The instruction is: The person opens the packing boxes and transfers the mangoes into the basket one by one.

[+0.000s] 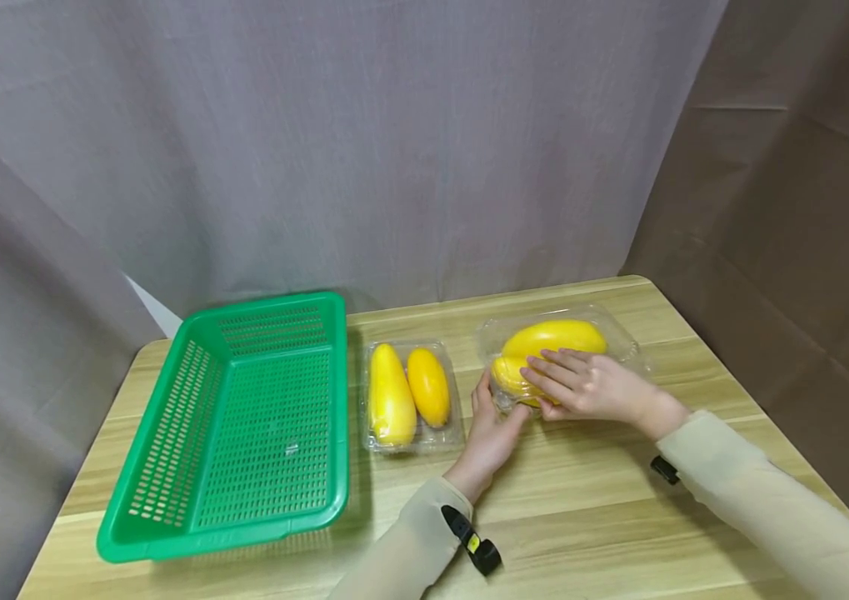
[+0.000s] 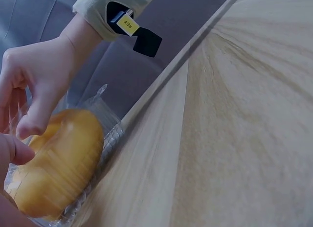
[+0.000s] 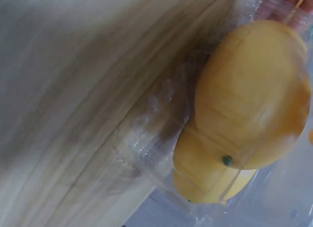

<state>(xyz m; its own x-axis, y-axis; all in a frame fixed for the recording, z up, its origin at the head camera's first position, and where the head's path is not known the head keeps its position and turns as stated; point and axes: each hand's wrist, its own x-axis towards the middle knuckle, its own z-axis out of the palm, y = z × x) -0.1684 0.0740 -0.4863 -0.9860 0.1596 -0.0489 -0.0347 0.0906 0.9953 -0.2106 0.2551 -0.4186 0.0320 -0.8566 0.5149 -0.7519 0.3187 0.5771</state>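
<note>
bracing the clear box [image 1: 625, 340] — seemingly against slipping — the left hand [image 1: 493, 437] held its near left corner; the right hand [image 1: 589, 388] lay straight-fingered on top, perhaps pressing it down (yellow fruit [image 1: 555, 335] inside, box on the table [image 1: 574, 492]).

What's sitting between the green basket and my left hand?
A clear container holding two yellow fruits lies between the green basket and your left hand, as the head view shows.
</note>
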